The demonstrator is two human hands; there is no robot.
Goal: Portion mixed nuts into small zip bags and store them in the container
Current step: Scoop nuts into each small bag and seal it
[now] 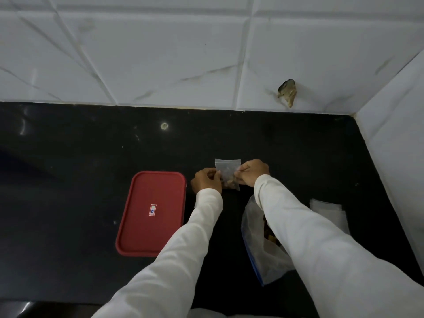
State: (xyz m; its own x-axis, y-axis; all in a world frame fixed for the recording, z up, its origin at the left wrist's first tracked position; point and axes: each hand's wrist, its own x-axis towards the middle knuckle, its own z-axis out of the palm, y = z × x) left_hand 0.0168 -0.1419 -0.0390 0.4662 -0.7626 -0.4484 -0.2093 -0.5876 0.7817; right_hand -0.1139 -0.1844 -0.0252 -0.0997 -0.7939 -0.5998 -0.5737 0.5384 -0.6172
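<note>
Both hands are seen at the ends of white sleeves reaching out over a black counter. Nearest, under the right forearm and behind the right hand, a large clear bag with a blue strip is laid on the counter, and brown nuts can be made out inside it. To the left of the left hand, and slightly nearer than it, a red lid with a small white sticker is laid flat; whether a container sits under it cannot be told. Well to the right of the right hand, a stack of empty clear bags is laid near the side wall.

Between the two hands a small zip bag is held upright. Its left edge is pinched by the curled fingers of the left hand and its right edge by the thumb and fingers of the right hand. A few nuts are gathered at its bottom, while its top strip stands clear above the fingers. Whether the zip is pressed closed cannot be told.

Beyond the hands, the counter is met by a white tiled wall, in which a broken hole is seen up to the right.
</note>
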